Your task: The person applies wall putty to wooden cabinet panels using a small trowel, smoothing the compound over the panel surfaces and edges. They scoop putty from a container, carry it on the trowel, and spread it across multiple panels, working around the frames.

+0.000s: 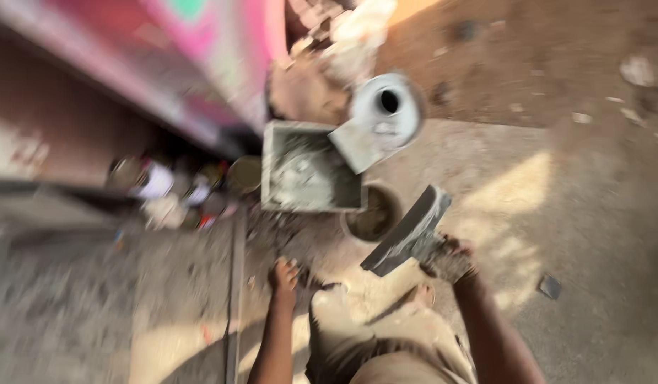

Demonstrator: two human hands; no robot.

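Note:
The head view is blurred by motion. My right hand (pixel 450 259), smeared with grey mortar, is shut on a flat grey trowel-like tool (pixel 408 231) that points up and left toward a round bucket (pixel 374 213). My left hand (pixel 283 276) is lower left of it, fingers apart, holding nothing that I can make out, above the dusty ground. Beyond the hands stands a square grey tub (pixel 311 171) with wet mortar in it. A white squat-toilet pan (pixel 384 114) leans against the tub's far right corner.
A pink painted wall (pixel 194 57) runs along the upper left. Small cans and litter (pixel 180 188) lie at its foot. Rubble (pixel 322 64) is piled behind the tub. Bare sunlit dirt ground (pixel 570 185) lies to the right, with my knee (pixel 357 334) at the bottom.

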